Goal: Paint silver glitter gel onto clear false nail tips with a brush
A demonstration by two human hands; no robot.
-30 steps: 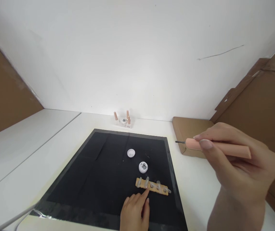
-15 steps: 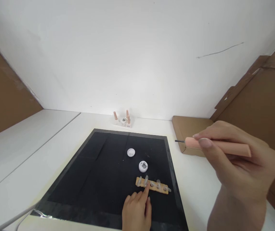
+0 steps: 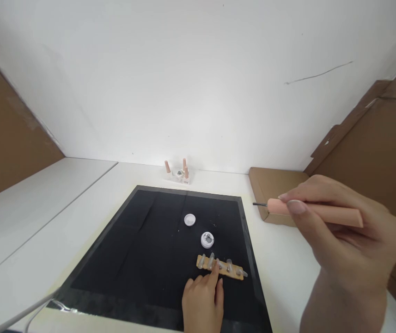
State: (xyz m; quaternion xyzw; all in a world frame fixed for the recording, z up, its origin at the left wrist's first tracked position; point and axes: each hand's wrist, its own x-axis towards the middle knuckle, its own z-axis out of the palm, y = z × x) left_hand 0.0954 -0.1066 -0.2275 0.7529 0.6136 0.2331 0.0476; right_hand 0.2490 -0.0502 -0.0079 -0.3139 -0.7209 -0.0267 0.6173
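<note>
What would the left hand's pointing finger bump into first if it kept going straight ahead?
The left hand points up the black mat; its fingertip already seems to touch the wooden strip with clear nail tips. Beyond that, probably the small open jar, though depth is uncertain.

Single head view, looking forward and down, close above black mat [image 3: 156, 249]

**Pen and nail strip**

Pink pen [image 3: 317, 213]: lies near level in the right hand [image 3: 350, 240], raised above the surface, thin dark tip pointing left. Tan strip [image 3: 220, 268]: flat on the black mat [image 3: 142, 249], carrying clear nail tips in a row; left hand [image 3: 203, 303] forefinger touches its near edge.
</note>
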